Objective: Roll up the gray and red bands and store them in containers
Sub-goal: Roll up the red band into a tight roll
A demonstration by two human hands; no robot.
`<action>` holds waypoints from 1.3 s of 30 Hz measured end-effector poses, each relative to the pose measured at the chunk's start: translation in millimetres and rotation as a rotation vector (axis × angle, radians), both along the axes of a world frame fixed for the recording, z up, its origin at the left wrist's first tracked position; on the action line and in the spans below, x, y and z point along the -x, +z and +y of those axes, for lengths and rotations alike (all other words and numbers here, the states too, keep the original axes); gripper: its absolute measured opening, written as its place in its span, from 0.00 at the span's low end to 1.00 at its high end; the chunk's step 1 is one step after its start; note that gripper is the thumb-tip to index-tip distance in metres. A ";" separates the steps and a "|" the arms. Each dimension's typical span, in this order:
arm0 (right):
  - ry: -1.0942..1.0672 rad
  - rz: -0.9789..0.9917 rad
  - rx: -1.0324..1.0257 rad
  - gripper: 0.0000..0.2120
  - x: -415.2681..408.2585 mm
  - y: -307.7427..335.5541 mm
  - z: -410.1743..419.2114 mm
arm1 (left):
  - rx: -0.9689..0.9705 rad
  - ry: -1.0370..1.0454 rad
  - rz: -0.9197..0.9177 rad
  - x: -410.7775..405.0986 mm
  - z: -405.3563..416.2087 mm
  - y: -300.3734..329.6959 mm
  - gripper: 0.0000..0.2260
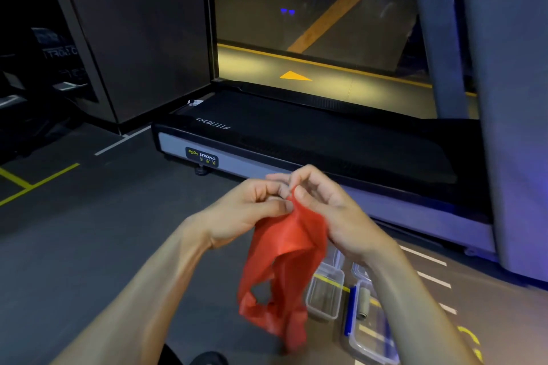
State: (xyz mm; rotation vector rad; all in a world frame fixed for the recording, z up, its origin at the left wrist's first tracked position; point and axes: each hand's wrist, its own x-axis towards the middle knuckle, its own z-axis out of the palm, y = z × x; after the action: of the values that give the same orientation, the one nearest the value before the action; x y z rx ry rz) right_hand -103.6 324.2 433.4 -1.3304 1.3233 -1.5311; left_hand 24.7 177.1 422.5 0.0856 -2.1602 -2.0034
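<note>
Both hands pinch the top of the red band, held in the air over the floor.

Head view: the left hand and right hand meet fingertip to fingertip, clamped on the red band's upper edge. It hangs limp and crumpled, likely light, stretchy, a little slippery; best gripped at one end. Clear containers sit on the floor below; one seems to hold a gray roll.

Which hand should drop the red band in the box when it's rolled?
Probably the right hand: the empty clear container sits on the floor beneath that side. Both hands pinch the red band now.
</note>
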 end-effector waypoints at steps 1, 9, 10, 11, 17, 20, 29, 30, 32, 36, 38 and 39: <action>0.000 0.068 -0.018 0.04 -0.5 -0.3 -0.7 | 0.034 0.007 -0.010 0.2 -1.8 -1.0 0.11; -0.078 0.384 -0.143 0.04 15.8 4.8 7.2 | 0.087 -0.012 -0.111 -7.4 -10.0 -2.3 0.05; -0.093 0.363 -0.127 0.04 16.8 6.0 7.9 | 0.098 -0.031 -0.137 -8.8 -12.1 -2.4 0.07; -0.115 0.329 -0.104 0.04 18.0 6.9 8.5 | 0.124 -0.048 -0.162 -10.4 -14.2 -2.7 0.07; -0.223 0.123 0.019 0.06 18.6 10.8 11.7 | 0.247 -0.013 -0.161 -9.0 -13.8 -4.4 0.05; -0.234 0.095 0.036 0.07 17.2 12.0 11.2 | 0.266 0.009 -0.145 -6.3 -10.7 -4.2 0.07; -0.221 0.052 0.059 0.04 19.4 15.5 16.3 | 0.183 -0.046 -0.181 -6.4 -6.8 -4.3 0.14; -0.209 0.036 0.059 0.04 18.9 15.8 16.9 | 0.164 -0.064 -0.197 -6.6 -5.7 -4.9 0.13; -0.173 -0.018 0.062 0.03 17.5 15.9 17.1 | 0.126 -0.081 -0.205 -6.4 -3.3 -5.9 0.13; -0.118 -0.146 0.075 0.05 17.6 15.4 16.5 | 0.122 -0.052 -0.158 -4.6 -3.3 -2.0 0.05; -0.108 -0.179 0.078 0.10 19.7 15.1 17.3 | 0.140 -0.054 -0.132 -4.3 -3.4 -0.8 0.05; -0.104 -0.189 0.078 0.12 20.6 14.9 18.0 | 0.134 -0.049 -0.125 -4.3 -3.3 -0.4 0.04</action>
State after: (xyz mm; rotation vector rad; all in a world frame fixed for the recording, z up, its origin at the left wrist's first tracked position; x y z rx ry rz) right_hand -124.1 342.2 448.3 -1.1463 1.2410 -1.7495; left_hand 29.0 173.8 422.0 0.1433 -2.3902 -1.9199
